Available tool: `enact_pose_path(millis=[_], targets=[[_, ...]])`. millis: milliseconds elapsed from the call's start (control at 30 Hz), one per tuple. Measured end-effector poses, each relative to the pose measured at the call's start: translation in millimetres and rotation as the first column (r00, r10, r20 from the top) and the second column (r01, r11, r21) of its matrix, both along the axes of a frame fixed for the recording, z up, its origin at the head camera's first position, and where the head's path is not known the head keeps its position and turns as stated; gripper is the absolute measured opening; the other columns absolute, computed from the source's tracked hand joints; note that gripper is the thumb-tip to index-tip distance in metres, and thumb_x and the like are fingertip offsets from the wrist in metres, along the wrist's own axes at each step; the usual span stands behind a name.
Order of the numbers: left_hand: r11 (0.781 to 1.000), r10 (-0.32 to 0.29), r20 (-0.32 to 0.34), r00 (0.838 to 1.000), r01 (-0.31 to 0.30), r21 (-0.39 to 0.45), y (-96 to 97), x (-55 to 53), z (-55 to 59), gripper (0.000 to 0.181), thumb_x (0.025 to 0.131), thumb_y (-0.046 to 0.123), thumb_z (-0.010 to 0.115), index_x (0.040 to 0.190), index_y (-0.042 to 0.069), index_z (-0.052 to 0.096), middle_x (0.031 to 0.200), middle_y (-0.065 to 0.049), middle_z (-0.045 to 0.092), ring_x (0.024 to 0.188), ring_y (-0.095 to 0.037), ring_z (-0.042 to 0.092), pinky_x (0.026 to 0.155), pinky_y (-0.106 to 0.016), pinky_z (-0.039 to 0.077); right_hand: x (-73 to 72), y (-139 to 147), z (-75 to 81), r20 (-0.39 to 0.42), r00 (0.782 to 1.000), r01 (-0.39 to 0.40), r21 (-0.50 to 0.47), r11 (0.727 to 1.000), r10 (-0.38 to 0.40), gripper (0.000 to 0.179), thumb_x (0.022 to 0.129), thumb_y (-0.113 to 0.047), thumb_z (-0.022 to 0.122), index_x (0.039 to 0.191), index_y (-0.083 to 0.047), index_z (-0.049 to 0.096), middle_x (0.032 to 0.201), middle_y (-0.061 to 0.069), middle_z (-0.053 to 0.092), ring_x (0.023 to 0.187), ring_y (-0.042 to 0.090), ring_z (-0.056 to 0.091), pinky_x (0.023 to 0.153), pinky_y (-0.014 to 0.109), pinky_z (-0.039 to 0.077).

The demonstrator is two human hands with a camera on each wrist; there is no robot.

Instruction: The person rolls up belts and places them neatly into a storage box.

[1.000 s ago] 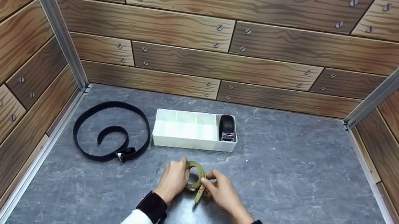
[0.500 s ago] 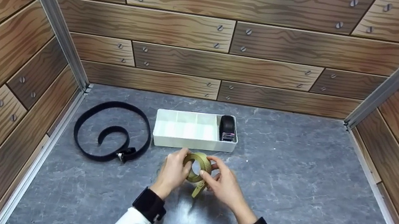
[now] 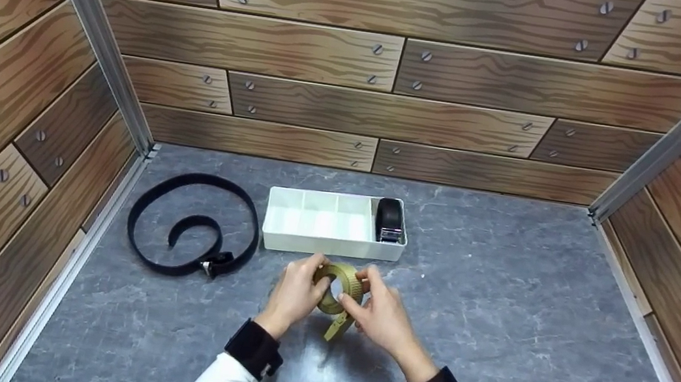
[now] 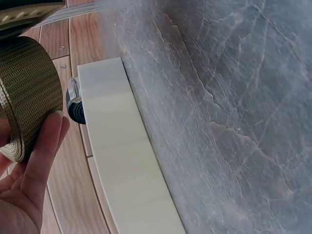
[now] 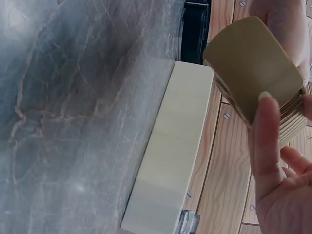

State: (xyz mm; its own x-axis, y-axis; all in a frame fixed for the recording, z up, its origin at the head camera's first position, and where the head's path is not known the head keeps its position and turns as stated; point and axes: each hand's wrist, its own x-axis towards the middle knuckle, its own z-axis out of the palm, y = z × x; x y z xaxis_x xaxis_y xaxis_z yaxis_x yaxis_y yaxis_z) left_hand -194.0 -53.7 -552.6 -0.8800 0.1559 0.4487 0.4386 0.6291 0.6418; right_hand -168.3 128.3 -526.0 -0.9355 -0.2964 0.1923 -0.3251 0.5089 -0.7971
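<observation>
An olive webbing belt (image 3: pixel 355 283), wound into a roll, is held between both hands in front of the white box, its short end (image 3: pixel 335 328) hanging down. My left hand (image 3: pixel 294 293) grips the roll's left side. Opposite it, my right hand (image 3: pixel 385 315) pinches the right side with thumb and fingers. Woven texture shows on the belt (image 4: pixel 36 83) in the left wrist view, with fingers beneath it. A smooth brass-coloured buckle plate (image 5: pixel 253 63) faces the right wrist camera, a fingertip on its lower edge.
A white divided box (image 3: pixel 333 247) stands just beyond the hands. Its rightmost compartment holds a coiled black belt (image 3: pixel 389 214) with a silver buckle. Left of the box, another black belt (image 3: pixel 138 210) lies loosely curled on the grey marbled surface (image 3: pixel 508 318). Wood-patterned walls (image 3: pixel 299 103) enclose the back and sides.
Both hands have lifted the rolled belt slightly upward and tilted it, so more of its ribbed side shows. The right hand's fingers have spread round the roll. The box and black belts stay put.
</observation>
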Motion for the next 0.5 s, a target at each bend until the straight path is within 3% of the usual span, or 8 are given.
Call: enact_pose_path(millis=[167, 267, 400, 500], targets=[[1.000, -0.003, 0.031, 1.000, 0.003, -0.018, 1.5, -2.5, -0.5, 0.016, 0.085, 0.003, 0.071, 0.100, 0.005, 0.066, 0.090, -0.012, 0.071, 0.075, -0.021, 0.067, 0.062, -0.030, 0.054, -4.2, 0.7, 1.6, -0.121, 0.993, 0.024, 0.116, 0.993, -0.010, 0.028, 0.087, -0.014, 0.072, 0.106, -0.009, 0.052, 0.084, 0.007, 0.068, 0.049, 0.004, 0.053, 0.045, 0.024, 0.046], [0.999, -0.032, 0.082, 0.996, 0.036, -0.040, 0.9, -3.9, 0.9, 0.018, 0.090, 0.010, 0.068, 0.107, 0.006, 0.067, 0.094, -0.011, 0.071, 0.080, -0.021, 0.068, 0.067, -0.033, 0.055, -6.4, 2.4, 3.2, -0.137, 0.990, 0.042, 0.167, 0.985, -0.019, 0.026, 0.087, -0.016, 0.073, 0.103, -0.011, 0.053, 0.078, 0.001, 0.065, 0.055, 0.007, 0.052, 0.049, 0.025, 0.046], [0.990, -0.089, 0.207, 0.974, 0.109, -0.088, -2.9, -5.1, 4.7, 0.030, 0.101, 0.029, 0.053, 0.123, 0.011, 0.063, 0.107, -0.010, 0.070, 0.095, -0.024, 0.067, 0.081, -0.040, 0.053, -10.2, 6.8, 4.1, -0.134, 0.990, 0.071, 0.205, 0.976, -0.044, 0.026, 0.087, -0.017, 0.073, 0.101, -0.012, 0.052, 0.075, 0.000, 0.063, 0.057, 0.010, 0.054, 0.049, 0.027, 0.045], [0.982, -0.078, 0.287, 0.955, 0.123, -0.142, -8.7, -6.6, 4.6, 0.043, 0.104, 0.039, 0.043, 0.135, 0.013, 0.057, 0.125, -0.015, 0.062, 0.113, -0.032, 0.060, 0.093, -0.050, 0.047, -14.2, 11.1, 2.8, -0.153, 0.986, 0.104, 0.246, 0.964, -0.068, 0.027, 0.086, -0.019, 0.074, 0.100, -0.012, 0.052, 0.070, -0.002, 0.060, 0.055, 0.011, 0.052, 0.047, 0.028, 0.043]])
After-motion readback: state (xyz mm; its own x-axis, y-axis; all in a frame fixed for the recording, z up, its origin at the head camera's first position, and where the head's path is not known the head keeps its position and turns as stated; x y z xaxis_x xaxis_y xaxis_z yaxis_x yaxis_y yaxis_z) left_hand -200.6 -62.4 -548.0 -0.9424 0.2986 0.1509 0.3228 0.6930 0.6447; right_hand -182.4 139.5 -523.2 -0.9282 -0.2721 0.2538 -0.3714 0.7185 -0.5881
